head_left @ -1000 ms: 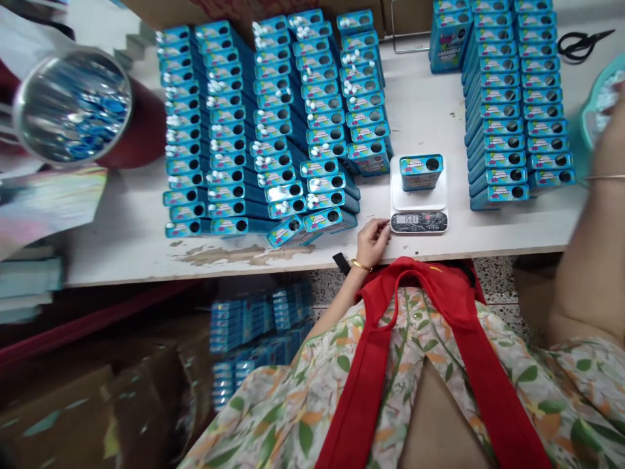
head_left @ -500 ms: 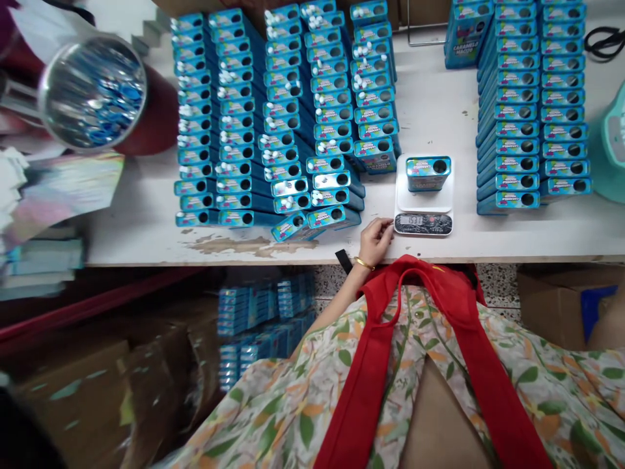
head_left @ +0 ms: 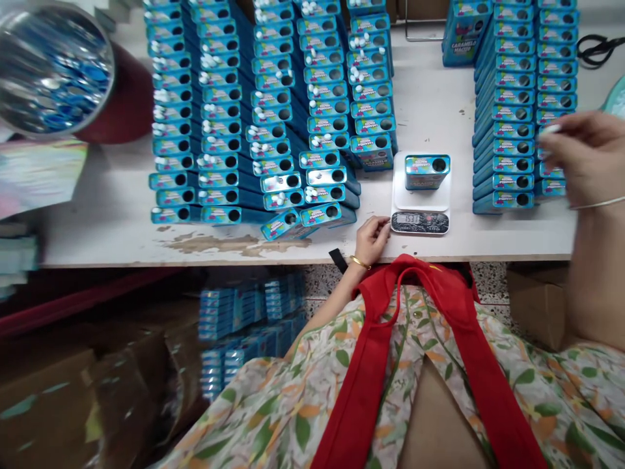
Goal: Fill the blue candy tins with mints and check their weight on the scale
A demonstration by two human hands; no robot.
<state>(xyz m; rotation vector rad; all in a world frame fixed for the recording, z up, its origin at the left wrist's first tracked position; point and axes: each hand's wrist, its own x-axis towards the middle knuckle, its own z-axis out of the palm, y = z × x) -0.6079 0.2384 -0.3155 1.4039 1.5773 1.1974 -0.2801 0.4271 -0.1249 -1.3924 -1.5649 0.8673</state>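
My right hand (head_left: 593,156) is raised over the right-hand tins, fingers pinched on a small white candy (head_left: 551,129). My left hand (head_left: 372,240) rests on the table with its fingers curled, their tips at the left edge of a white kitchen scale (head_left: 399,195); nothing shows in them. A blue tin (head_left: 428,173) labelled "Caramelo Macizo" stands upright on the scale, with a dark round hole in its top. The display (head_left: 409,219) is lit and seems to read about 1531.
Rows of blue tins (head_left: 222,144) fill the left, many with white candies on top. More tins (head_left: 510,130) stand at right, near black scissors (head_left: 596,51) and a teal container (head_left: 616,99). A steel pot (head_left: 110,62) holds blue-and-silver pieces. Cartons (head_left: 43,397) lie below.
My right hand has come into view from the right, pinching a white candy. My left hand stays beside the scale. The view has shifted slightly; the tin on the scale stays put.
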